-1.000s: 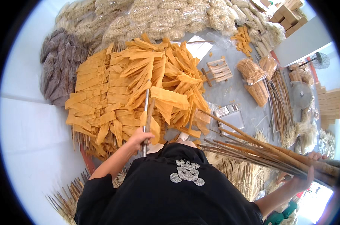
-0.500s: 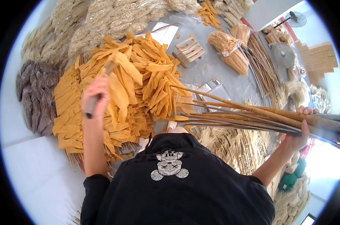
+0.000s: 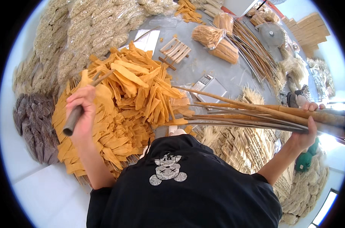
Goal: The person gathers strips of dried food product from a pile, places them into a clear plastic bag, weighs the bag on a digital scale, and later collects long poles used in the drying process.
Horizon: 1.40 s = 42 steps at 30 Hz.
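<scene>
My left hand (image 3: 81, 110) is closed around a bamboo pole (image 3: 72, 121) at the left. Its thick, round brown end points down toward me, and thinner ends reach over the heap of orange dried leaf-like strips (image 3: 138, 81). An orange strip lies by those thinner ends; whether it is fixed to them I cannot tell. Far to the right, my right hand (image 3: 305, 133) grips a bundle of long bamboo poles (image 3: 252, 111) from below. Their thin tips fan out leftward beside the orange heap, and the thick ends run off the right rim.
Pale bundles of dried plants (image 3: 92, 34) line the back left, with a purple-brown bundle (image 3: 35, 125) below. A small wooden stool (image 3: 175, 50), a digital scale (image 3: 209, 88) and wrapped tan bundles (image 3: 222, 49) stand on the grey floor. More poles (image 3: 252, 45) lie behind.
The view has shifted, moving floor things leftward. My left hand and its pole have swung left, and the thick end now points more toward me. My right hand keeps hold of the bundle.
</scene>
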{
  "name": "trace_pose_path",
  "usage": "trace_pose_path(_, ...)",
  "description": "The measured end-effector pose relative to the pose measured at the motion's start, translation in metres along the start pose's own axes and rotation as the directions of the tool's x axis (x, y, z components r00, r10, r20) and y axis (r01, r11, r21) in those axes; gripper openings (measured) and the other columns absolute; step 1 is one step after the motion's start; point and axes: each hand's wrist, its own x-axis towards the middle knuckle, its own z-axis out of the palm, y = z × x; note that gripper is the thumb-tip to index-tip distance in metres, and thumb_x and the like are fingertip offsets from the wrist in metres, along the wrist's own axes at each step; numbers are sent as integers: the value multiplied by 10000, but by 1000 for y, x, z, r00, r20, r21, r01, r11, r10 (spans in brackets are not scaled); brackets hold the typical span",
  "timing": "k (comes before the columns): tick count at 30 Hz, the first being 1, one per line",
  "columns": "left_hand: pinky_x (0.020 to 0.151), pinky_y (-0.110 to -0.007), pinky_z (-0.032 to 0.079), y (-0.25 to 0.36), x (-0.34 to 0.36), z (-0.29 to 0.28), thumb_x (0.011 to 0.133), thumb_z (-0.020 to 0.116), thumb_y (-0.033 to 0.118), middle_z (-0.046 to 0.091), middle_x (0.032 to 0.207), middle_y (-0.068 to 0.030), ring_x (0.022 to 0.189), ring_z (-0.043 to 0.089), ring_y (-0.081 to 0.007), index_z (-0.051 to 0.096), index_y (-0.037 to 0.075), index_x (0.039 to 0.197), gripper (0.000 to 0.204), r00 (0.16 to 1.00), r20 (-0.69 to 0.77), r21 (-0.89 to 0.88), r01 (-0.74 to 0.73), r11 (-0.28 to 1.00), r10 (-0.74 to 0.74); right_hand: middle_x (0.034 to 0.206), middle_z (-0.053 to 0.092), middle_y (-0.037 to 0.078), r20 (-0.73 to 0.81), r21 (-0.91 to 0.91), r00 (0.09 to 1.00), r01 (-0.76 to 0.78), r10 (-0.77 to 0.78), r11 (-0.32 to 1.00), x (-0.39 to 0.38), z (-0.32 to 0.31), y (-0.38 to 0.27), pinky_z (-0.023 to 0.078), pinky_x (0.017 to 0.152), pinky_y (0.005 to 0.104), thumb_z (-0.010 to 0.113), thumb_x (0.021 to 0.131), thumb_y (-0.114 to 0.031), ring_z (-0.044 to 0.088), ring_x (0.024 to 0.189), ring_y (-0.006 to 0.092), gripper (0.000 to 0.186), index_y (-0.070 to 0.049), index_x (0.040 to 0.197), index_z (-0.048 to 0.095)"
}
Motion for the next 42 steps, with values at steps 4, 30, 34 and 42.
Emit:
trace_pose_path(4, 468, -258, 479, -24, 4, 2, 814, 390, -47, 419, 664, -76, 565, 496, -177, 336, 25, 839, 93, 997, 23, 19, -68, 997, 68, 887, 435, 109, -42, -32, 999, -30, 29, 999, -6, -5, 11, 348, 844, 325, 550, 641, 21, 429, 870, 222, 505, -21, 1108, 364)
trace_pose_path(30, 685, -270, 555, 81, -47, -177, 731, 442, -115, 510, 840, -131, 763, 579, -229, 372, -62, 1160, 438, 870, -403, 515, -41, 856, 284, 882, 526, 121, 26, -189, 997, -60, 66, 980, -19, 30, 189, 458, 754, 338, 579, 684, 95, 518, 801, 185, 388, 68, 1044, 437)
trace_pose_path(34, 751, -323, 540, 92, -43, -183, 751, 440, -59, 577, 854, -140, 795, 609, -263, 424, -25, 1135, 385, 869, -373, 622, -26, 782, 325, 901, 524, 124, 33, -145, 996, -83, 89, 986, -20, 38, 190, 456, 752, 337, 581, 677, 113, 520, 808, 189, 400, 48, 1046, 441)
trace_pose_path(42, 868, -423, 437, 99, -27, -196, 859, 371, 292, 479, 1113, -239, 1008, 510, -334, 370, -95, 1158, 489, 958, -238, 544, -6, 839, 162, 881, 534, 131, 57, -174, 995, -65, 76, 983, -24, 45, 188, 459, 740, 327, 595, 673, 101, 526, 795, 191, 405, 54, 1046, 444)
